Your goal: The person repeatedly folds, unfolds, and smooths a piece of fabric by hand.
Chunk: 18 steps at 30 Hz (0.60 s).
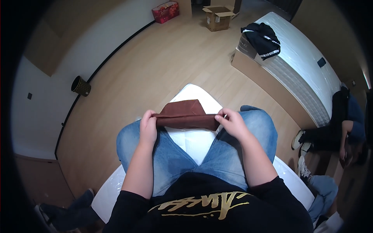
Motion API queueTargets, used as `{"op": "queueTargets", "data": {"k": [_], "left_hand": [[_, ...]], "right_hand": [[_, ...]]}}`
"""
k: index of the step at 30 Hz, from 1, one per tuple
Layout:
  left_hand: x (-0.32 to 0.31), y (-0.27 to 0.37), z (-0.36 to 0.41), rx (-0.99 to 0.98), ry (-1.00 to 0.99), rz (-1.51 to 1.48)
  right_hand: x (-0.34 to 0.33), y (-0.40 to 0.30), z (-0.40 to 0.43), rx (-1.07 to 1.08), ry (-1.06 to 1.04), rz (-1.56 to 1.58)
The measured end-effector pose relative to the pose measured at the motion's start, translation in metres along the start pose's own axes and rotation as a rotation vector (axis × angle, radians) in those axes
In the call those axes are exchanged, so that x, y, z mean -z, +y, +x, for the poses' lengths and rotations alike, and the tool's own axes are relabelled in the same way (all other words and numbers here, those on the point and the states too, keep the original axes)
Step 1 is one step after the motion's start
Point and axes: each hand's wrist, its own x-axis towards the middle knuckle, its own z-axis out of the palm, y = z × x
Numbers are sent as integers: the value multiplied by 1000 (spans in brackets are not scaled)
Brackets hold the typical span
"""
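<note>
A piece of dark brown cloth [186, 121], folded over along its near side, is stretched sideways above the gap between my knees. Its left end is pinched in my left hand [149, 128]. At the right end, the thumb and fingers of my right hand [233, 122] grip the upper corner. The far part of the cloth rises to an angled edge and lies over a white padded surface [189, 142], which shows between my thighs and beyond the cloth.
A plastic-wrapped mattress [297, 58] with a black garment [262, 40] on it stands at the right. An open cardboard box [218, 21], a red box [166, 12] and a dark wastebasket [81, 86] are on the floor. Other people are at the right and lower left.
</note>
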Motion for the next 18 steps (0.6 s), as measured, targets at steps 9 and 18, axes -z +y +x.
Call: {"op": "queueTargets", "data": {"k": [9, 18], "left_hand": [[-26, 94, 93, -398, 150, 233], [-16, 140, 88, -658, -33, 179]], "right_hand": [[38, -76, 85, 207, 247, 397], [81, -93, 58, 422, 293, 477]]}}
